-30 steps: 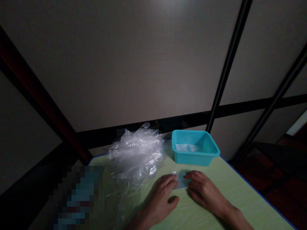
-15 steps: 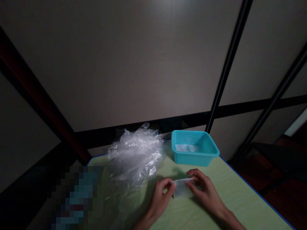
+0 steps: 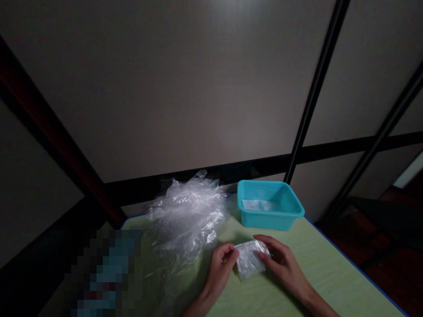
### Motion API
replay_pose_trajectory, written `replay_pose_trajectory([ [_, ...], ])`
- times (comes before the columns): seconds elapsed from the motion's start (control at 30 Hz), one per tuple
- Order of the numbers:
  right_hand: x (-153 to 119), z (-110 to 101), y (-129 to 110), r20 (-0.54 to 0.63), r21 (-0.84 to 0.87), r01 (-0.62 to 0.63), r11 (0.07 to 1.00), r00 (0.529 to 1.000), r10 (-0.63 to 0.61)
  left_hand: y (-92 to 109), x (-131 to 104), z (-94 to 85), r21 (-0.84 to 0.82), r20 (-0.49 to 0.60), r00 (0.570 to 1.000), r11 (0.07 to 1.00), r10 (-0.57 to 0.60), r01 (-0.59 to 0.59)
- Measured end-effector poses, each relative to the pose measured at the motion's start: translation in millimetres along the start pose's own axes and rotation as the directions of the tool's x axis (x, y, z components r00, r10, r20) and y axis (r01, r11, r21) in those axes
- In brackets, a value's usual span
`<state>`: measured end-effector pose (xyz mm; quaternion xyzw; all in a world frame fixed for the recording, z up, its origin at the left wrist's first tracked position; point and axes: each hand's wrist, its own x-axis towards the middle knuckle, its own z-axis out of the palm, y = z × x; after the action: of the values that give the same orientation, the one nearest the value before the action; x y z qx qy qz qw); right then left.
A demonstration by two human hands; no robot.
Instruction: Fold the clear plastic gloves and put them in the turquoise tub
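A small folded piece of clear plastic film is held between both hands above the green tabletop. My left hand pinches its upper left corner between thumb and fingers. With the thumb on its front face, my right hand grips the right side, the fingers partly hidden behind it. Left of the hands lies a loose heap of crumpled clear plastic; it looks like thin disposable gloves. Beyond the hands stands a turquoise plastic basin, with flat whitish folded pieces on its floor.
The green table has a blue edge and stands against a pale sliding-door cabinet with dark strips. A blurred-out patch covers the lower left. Dark floor shows at the right.
The folded plastic has tilted, so its front face now shows more fully and catches light. Both hands keep their hold and have shifted only slightly.
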<state>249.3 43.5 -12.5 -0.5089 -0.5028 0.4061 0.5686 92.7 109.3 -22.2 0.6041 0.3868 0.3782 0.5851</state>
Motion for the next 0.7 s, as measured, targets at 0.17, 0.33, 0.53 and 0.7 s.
replay_pose_trajectory([
  [0.17,1.3,3.9,3.5,0.003,-0.027,-0.037,0.999,0.999,0.037,1.1,-1.2,-0.9,-0.062,0.013,0.998,0.997,0.056,-0.055],
  [0.33,5.5,1.6,7.5,-0.099,-0.015,-0.055,0.998,0.994,0.053,-0.1,-5.4,-2.0,-0.135,0.028,0.99,0.982,0.135,-0.13],
  [0.53,6.2,4.1,6.1,-0.107,0.007,-0.094,0.996,0.99,0.094,-5.4,-2.9,-3.7,-0.08,0.049,0.996,0.995,0.071,-0.067],
  [0.7,6.1,5.0,8.0,-0.094,0.044,-0.088,0.995,0.991,0.092,-4.3,-1.3,-5.3,-0.095,0.079,0.997,0.995,0.017,-0.01],
])
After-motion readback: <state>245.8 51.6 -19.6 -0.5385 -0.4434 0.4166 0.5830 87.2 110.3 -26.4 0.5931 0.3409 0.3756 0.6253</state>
